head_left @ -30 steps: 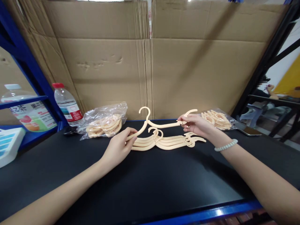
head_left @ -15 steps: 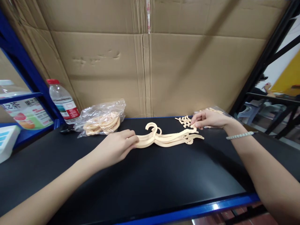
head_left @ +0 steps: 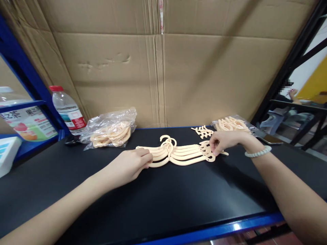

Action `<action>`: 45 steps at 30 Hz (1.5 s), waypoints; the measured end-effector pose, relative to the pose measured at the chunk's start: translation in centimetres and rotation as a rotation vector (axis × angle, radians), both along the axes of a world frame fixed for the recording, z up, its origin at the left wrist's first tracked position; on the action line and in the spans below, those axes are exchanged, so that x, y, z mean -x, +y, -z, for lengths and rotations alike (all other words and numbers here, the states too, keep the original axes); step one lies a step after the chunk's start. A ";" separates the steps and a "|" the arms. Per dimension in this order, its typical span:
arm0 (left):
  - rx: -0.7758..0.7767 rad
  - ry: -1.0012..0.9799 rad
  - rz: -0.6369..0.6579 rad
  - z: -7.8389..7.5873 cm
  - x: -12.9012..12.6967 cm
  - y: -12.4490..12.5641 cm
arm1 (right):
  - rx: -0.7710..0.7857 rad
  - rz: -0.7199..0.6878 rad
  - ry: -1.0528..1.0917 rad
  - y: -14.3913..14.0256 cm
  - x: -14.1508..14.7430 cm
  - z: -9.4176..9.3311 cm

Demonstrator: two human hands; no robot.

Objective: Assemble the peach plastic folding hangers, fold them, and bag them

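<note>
Black table (head_left: pixel 163 204): bearing everything. Stack of cream hangers (head_left: pixel 178 154): lying flat at centre. Left hand (head_left: pixel 130 166): fingers curled, pressing the stack's left end. Right hand (head_left: pixel 223 143): fingertips pinching its right end. Bagged hangers (head_left: pixel 109 131): sitting back-left. Water bottle (head_left: pixel 67 110): standing upright beyond.

left hand (head_left: pixel 130 166), right hand (head_left: pixel 221 142), hanger stack (head_left: pixel 178 153) ends pinched, black table (head_left: pixel 178 200)
</note>
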State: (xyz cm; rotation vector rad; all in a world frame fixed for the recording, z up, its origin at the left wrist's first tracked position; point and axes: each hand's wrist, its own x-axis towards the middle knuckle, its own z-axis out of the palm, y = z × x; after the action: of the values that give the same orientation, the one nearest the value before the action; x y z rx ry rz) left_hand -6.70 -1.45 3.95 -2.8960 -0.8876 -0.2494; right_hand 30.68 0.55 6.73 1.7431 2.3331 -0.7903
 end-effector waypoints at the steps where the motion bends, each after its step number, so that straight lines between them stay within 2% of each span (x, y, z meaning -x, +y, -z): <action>1: 0.005 -0.012 -0.005 0.0 -0.1 0.0 | -0.009 0.020 -0.019 0.0 0.1 0.1; 8: -0.033 -0.057 -0.033 0.3 -0.3 0.1 | -0.068 0.084 -0.093 -0.1 0.6 0.2; 15: -0.082 -0.050 -0.059 0.7 -0.4 0.2 | -0.194 0.115 -0.088 -0.3 1.1 0.1; 21: -0.118 -0.064 -0.144 1.0 -1.3 -1.1 | -0.538 0.049 0.178 -0.6 3.8 1.0; 23: -0.112 -0.110 -0.132 1.5 -1.7 -1.4 | -0.525 -0.004 0.294 -1.5 5.5 1.9; 25: -0.107 -0.148 -0.125 2.2 -2.0 -1.6 | -0.455 -0.024 0.317 -2.6 7.3 2.9; 28: -0.120 -0.175 -0.150 3.2 -2.2 -1.5 | -0.378 -0.075 0.236 -4.2 9.6 4.0; 31: -0.128 -0.206 -0.157 3.7 -2.1 -1.2 | -0.400 -0.167 0.096 -5.0 10.9 4.4; 33: -0.126 -0.253 -0.152 3.8 -1.9 -0.8 | -0.431 -0.196 0.015 -5.0 11.3 4.5; 38: -0.092 -0.366 -0.144 3.6 -1.6 0.2 | -0.435 -0.167 -0.053 -4.4 11.2 5.3; 45: -0.097 -0.340 -0.161 3.7 -1.7 0.6 | -0.482 -0.144 -0.044 -3.5 10.5 5.9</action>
State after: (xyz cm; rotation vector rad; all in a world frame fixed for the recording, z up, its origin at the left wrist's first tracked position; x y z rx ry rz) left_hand -5.02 -0.89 0.23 -2.7171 -1.1152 -0.7629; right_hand 20.21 -2.91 0.78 1.6903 2.7426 -0.1683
